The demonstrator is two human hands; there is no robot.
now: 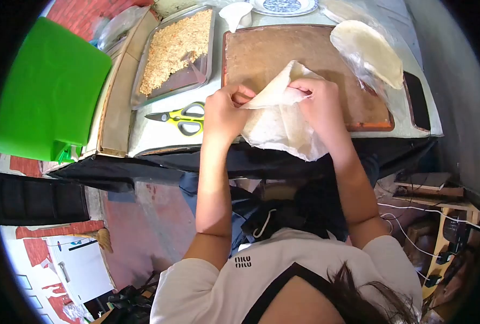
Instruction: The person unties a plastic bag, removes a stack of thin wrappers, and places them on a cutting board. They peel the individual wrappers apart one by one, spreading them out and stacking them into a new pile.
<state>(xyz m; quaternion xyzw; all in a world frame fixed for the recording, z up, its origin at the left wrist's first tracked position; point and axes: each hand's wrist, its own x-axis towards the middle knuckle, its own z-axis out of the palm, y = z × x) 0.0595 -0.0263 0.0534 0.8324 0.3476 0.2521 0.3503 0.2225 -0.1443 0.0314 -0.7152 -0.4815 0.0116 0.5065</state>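
A thin, pale spring roll wrapper (283, 132) hangs between my two hands over the front edge of a brown wooden board (272, 46). My left hand (225, 112) pinches its upper left side, fingers closed. On the other side, the closed fingers of my right hand (320, 100) grip the sheet near its raised, folded top. The wrapper's lower part droops past the board's edge. More round wrappers (367, 48) lie on clear plastic at the board's far right corner. Yellow-green scissors (181, 116) rest just left of my left hand.
A metal tray (212, 40) of crumbly tan filling (180, 40) stands at the back left. Behind the board are a white cup (235, 15) and a blue-patterned plate (267, 11). A black phone-like slab (416, 100) lies right, a green plastic container (51, 92) far left.
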